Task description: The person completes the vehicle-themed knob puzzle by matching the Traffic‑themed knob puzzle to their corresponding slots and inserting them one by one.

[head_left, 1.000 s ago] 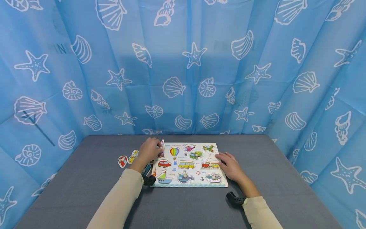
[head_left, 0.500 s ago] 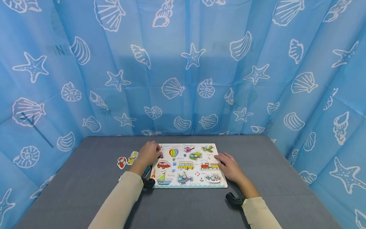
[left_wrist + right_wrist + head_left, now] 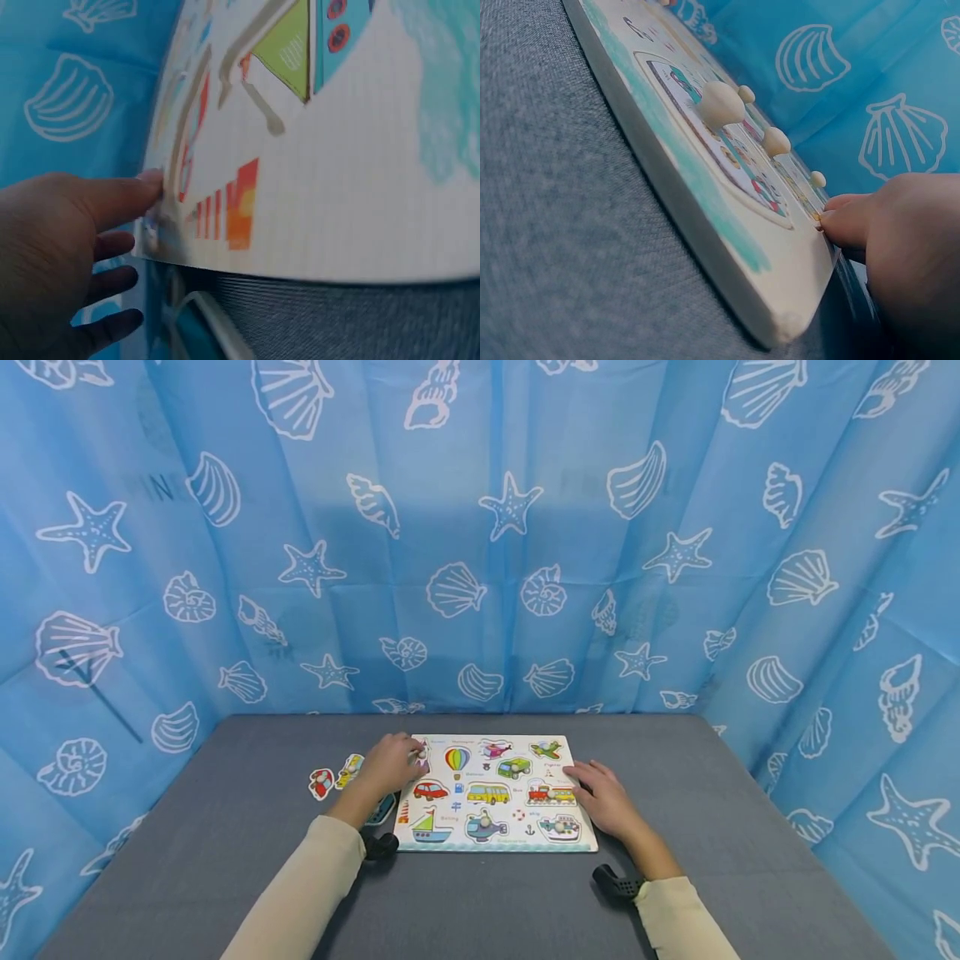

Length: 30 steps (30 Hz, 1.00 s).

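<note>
A white wooden vehicle puzzle board lies flat, with knobbed pieces such as the submarine and the ship in it. At its far left corner my left hand is over the rocket piece, whose knob shows just past the fingers. In the left wrist view, the thumb reaches the board's edge and the other fingers are spread apart. My right hand rests at the board's right side, its fingertips touching the edge beside the train piece.
Loose pieces lie on the grey table left of the board: a red one, a yellow one and a teal one close by the left wrist. A blue shell-print curtain rises behind the table.
One second ago the left hand held the rocket piece tilted up at the corner. The piece has come down onto the board and the left fingers have loosened from it. The right hand stays put.
</note>
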{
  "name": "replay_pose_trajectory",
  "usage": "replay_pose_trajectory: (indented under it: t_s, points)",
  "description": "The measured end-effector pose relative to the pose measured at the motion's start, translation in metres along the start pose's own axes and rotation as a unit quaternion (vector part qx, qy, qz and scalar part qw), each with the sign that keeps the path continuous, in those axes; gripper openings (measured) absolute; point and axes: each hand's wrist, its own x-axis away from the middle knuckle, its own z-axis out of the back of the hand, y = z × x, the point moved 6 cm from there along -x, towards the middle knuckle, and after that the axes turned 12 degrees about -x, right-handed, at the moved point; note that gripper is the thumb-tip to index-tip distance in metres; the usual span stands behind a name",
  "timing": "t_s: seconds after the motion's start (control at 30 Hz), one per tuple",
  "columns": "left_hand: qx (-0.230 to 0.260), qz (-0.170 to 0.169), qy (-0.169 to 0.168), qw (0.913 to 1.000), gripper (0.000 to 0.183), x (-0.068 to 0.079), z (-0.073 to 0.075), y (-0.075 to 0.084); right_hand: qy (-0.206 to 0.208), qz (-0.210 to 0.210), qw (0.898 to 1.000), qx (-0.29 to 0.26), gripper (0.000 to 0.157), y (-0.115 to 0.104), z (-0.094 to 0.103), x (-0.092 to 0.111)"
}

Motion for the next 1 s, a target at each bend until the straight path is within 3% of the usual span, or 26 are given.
replay_pose_trajectory:
  t_s: [0.13, 0.3, 0.7, 0.87, 1.0]
  points:
    - [0.016, -0.011, -0.009, 0.9998, 0.046, 0.006, 0.006, -0.002, 0.002, 0.001, 1.0, 0.004, 0.038, 0.001, -0.001, 0.0]
    - [0.051, -0.009, -0.013, 0.9986, 0.04, 0.013, 0.018, -0.009, 0.005, 0.0, 1.0, -0.001, 0.038, 0.002, 0.0, -0.001]
    - [0.159, 0.028, 0.047, 0.9857, 0.033, 0.039, 0.046, -0.035, 0.007, -0.001, 1.0, 0.0, 0.038, 0.0, 0.001, 0.0]
    - [0.167, 0.021, 0.072, 0.9831, 0.03, 0.047, 0.052, -0.039, 0.004, 0.001, 1.0, 0.002, 0.038, -0.001, 0.0, 0.001]
    - [0.157, 0.029, 0.071, 0.9846, 0.027, 0.05, 0.05, -0.042, 0.004, 0.0, 1.0, 0.003, 0.038, -0.001, 0.0, 0.0]
